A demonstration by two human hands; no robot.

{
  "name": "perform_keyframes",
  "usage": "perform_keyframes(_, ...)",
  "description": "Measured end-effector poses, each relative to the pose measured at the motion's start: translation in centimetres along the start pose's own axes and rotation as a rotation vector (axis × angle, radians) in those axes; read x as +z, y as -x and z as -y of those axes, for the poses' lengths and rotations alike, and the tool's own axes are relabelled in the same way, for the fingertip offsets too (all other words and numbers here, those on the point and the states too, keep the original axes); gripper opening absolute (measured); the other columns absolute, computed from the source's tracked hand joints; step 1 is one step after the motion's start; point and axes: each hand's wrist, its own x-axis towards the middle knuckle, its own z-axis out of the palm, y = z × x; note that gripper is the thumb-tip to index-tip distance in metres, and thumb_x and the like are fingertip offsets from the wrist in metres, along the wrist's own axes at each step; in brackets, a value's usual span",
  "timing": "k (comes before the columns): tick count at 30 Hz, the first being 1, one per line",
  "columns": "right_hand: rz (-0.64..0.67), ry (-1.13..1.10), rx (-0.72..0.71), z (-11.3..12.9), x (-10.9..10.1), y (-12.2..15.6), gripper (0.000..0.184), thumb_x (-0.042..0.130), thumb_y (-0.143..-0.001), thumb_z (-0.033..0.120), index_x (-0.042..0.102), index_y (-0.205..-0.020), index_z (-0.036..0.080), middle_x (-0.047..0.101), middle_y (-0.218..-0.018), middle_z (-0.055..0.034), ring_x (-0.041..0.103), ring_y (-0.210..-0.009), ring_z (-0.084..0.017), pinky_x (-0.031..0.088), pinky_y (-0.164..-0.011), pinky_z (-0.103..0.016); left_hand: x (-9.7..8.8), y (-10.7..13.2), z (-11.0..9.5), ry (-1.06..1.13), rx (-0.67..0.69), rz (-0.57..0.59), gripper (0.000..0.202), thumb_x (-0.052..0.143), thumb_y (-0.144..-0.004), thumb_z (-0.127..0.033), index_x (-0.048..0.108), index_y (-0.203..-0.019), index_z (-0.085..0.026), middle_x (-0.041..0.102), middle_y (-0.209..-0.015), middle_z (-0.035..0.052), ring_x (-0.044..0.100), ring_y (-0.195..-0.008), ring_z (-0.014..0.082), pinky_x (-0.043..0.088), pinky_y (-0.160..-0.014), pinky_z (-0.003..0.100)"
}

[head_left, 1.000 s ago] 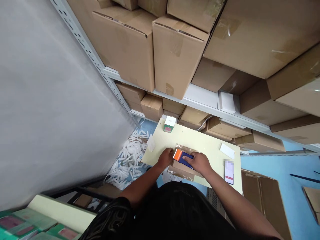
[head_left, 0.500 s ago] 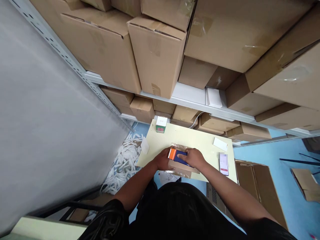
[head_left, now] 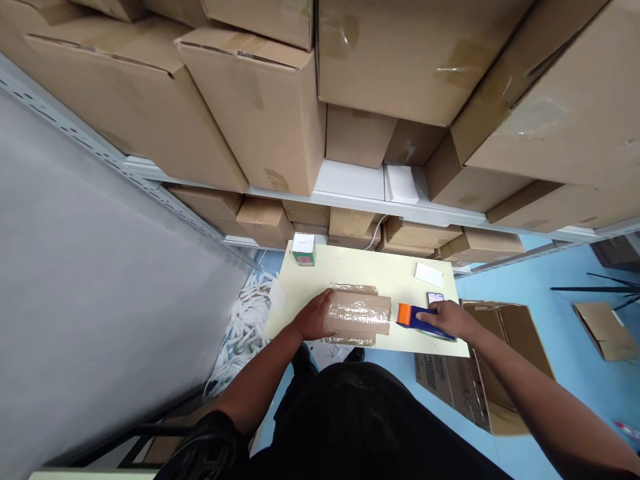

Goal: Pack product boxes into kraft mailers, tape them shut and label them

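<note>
While the left hand [head_left: 316, 318] clasps the left end of a cardboard package [head_left: 359, 311], thumb toward the far edge, the right hand [head_left: 453, 320] is closed around a blue-and-orange tape dispenser [head_left: 415, 322]. The package lies flat on the pale yellow counter [head_left: 345, 261], near the middle of its front edge, with shiny clear tape across the top and along the flaps that show on its far and near sides. The dispenser's orange end points at the package's right end and sits just beside it; whether a strip of tape joins the two is too small to tell. Beyond the right hand, a phone [head_left: 435, 297] lies partly hidden, with a white box [head_left: 429, 274] farther back. A green-and-white box [head_left: 304, 251] stands at the counter's far left corner. Behind the counter, shelving [head_left: 350, 180] carries brown cartons [head_left: 255, 110], and a large open carton [head_left: 510, 333] rests on the blue floor [head_left: 530, 360] to the right.
</note>
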Motion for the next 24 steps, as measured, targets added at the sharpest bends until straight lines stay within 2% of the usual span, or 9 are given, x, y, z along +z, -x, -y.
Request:
perform_keyframes(3,0.034,0.009,0.064,-3.6,0.5,-0.1,0.061,0.056,-0.086,0.076,0.076,-0.083,0.019,0.075,-0.083,-0.0119,0.068,-0.077,-0.025,0.040,-0.067,-0.030,-0.1,-0.2,-0.4,0.040,-0.035,-0.007,0.116,0.089,-0.062,-0.040,0.031,-0.159,-0.015,0.029,-0.167,0.0188,0.028,-0.153,0.0409,0.026,-0.127,0.049)
perform_keyframes(5,0.030,0.063,0.086,-4.3,1.5,-0.8,0.062,0.056,-0.086,0.076,0.077,-0.085,0.018,0.076,-0.088,-0.0143,0.069,-0.081,-0.027,0.041,-0.070,-0.031,-0.1,-0.4,-0.6,0.073,-0.063,-0.015,0.110,0.090,-0.060,-0.039,0.038,-0.155,-0.016,0.034,-0.165,0.0172,0.029,-0.153,0.0407,0.028,-0.126,0.049)
perform_keyframes(10,-0.002,0.192,0.041,-1.6,4.2,-4.6,0.069,0.055,-0.084,0.081,0.078,-0.091,0.016,0.076,-0.097,-0.0185,0.071,-0.092,-0.031,0.045,-0.075,-0.033,0.2,-0.6,-0.5,0.124,-0.085,-0.043,0.115,0.093,-0.055,-0.042,0.040,-0.155,-0.022,0.040,-0.163,0.0153,0.030,-0.153,0.0404,0.033,-0.125,0.053)
perform_keyframes(12,0.011,0.139,0.065,-0.3,4.7,-6.0,0.070,0.057,-0.082,0.081,0.078,-0.090,0.015,0.076,-0.097,-0.0184,0.072,-0.091,-0.030,0.046,-0.074,-0.033,0.3,-0.6,-0.4,0.110,-0.087,-0.030,0.120,0.093,-0.055,-0.045,0.035,-0.159,-0.024,0.035,-0.165,0.0156,0.028,-0.154,0.0399,0.032,-0.125,0.055)
perform_keyframes(15,0.082,0.004,0.193,0.7,5.6,-7.2,0.069,0.062,-0.080,0.079,0.077,-0.085,0.011,0.077,-0.092,-0.0177,0.073,-0.085,-0.028,0.046,-0.070,-0.030,0.5,-0.6,-0.4,0.074,-0.086,-0.011,0.123,0.091,-0.058,-0.045,0.028,-0.162,-0.026,0.027,-0.169,0.0150,0.025,-0.155,0.0392,0.031,-0.126,0.055)
perform_keyframes(18,0.118,-0.110,0.327,0.6,7.4,-6.8,0.064,0.066,-0.081,0.072,0.076,-0.083,0.009,0.077,-0.089,-0.0175,0.073,-0.078,-0.025,0.046,-0.065,-0.029,0.5,-0.4,-0.3,0.066,-0.067,-0.023,0.124,0.092,-0.059,-0.042,0.025,-0.163,-0.024,0.026,-0.169,0.0158,0.027,-0.155,0.0403,0.031,-0.126,0.054)
perform_keyframes(20,0.107,-0.201,0.360,0.1,9.2,-5.7,0.062,0.061,-0.086,0.070,0.075,-0.080,0.010,0.077,-0.087,-0.0174,0.073,-0.074,-0.025,0.046,-0.063,-0.029,0.5,-0.2,-0.3,0.059,-0.059,-0.030,0.126,0.092,-0.059,-0.042,0.024,-0.163,-0.023,0.026,-0.169,0.0168,0.026,-0.155,0.0406,0.030,-0.126,0.053)
perform_keyframes(22,0.044,-0.272,0.369,-0.7,11.0,-4.3,0.064,0.050,-0.092,0.070,0.074,-0.077,0.012,0.077,-0.085,-0.0180,0.073,-0.074,-0.025,0.046,-0.062,-0.030,0.3,0.1,-0.2,0.039,-0.060,-0.017,0.129,0.093,-0.059,-0.044,0.020,-0.164,-0.024,0.021,-0.171,0.0170,0.022,-0.156,0.0402,0.027,-0.127,0.052)
perform_keyframes(24,-0.075,-0.287,0.382,-1.4,12.6,-2.9,0.065,0.038,-0.098,0.065,0.073,-0.079,0.014,0.077,-0.086,-0.0180,0.073,-0.076,-0.026,0.046,-0.062,-0.030,0.2,0.4,0.0,0.019,-0.056,0.011,0.130,0.091,-0.063,-0.049,0.015,-0.165,-0.023,0.014,-0.172,0.0168,0.017,-0.158,0.0390,0.024,-0.129,0.050)
